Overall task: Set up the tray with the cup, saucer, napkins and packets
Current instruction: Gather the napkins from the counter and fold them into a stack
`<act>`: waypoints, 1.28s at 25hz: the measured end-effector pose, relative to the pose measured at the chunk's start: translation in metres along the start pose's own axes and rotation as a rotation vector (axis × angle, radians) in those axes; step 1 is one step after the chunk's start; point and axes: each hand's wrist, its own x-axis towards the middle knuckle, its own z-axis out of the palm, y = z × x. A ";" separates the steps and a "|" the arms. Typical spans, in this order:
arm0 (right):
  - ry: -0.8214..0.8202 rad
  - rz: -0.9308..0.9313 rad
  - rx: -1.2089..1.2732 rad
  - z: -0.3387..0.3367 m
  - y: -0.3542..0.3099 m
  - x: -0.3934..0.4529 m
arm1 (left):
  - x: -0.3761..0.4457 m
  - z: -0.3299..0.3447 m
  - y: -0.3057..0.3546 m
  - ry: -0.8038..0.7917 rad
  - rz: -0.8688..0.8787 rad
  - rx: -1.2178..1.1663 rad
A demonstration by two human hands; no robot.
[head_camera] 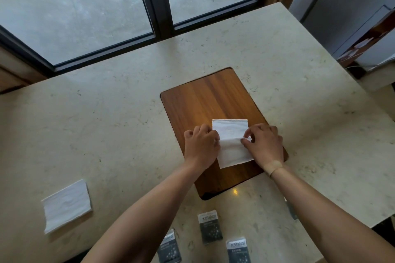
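A flat wooden tray (205, 96) lies on the pale stone table. A white napkin (232, 132) rests on its near half. My left hand (201, 145) pinches the napkin's left edge and my right hand (265, 143) pinches its right edge, with a crease between them. A second white napkin (66, 205) lies flat on the table at the near left. Three dark grey packets lie near the front edge: one (210, 227), one (170, 249) and one (238, 250). No cup or saucer is in view.
The stone table (106, 124) runs to a dark-framed window (158, 6) at the back. Its right edge drops off near a white cabinet (363, 17). A small grey item (291, 209) lies partly hidden under my right forearm.
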 end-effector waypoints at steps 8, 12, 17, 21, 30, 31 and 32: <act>-0.109 -0.051 0.504 -0.017 -0.029 -0.020 | -0.019 -0.055 -0.015 0.045 -0.102 -0.318; -0.202 -0.047 0.647 -0.014 -0.050 -0.033 | -0.040 -0.086 -0.029 0.068 -0.156 -0.436; -0.227 -0.122 0.657 -0.010 -0.101 -0.049 | -0.076 -0.124 -0.068 0.139 -0.297 -0.527; -0.285 -0.190 0.763 -0.003 -0.154 -0.066 | -0.108 -0.150 -0.111 0.198 -0.384 -0.586; -0.394 -0.259 0.797 0.041 -0.260 -0.106 | -0.191 -0.192 -0.208 0.228 -0.575 -0.668; -0.402 -0.265 0.788 0.047 -0.270 -0.111 | -0.199 -0.195 -0.217 0.235 -0.586 -0.660; -0.406 -0.273 0.780 0.051 -0.280 -0.116 | -0.206 -0.198 -0.225 0.242 -0.598 -0.654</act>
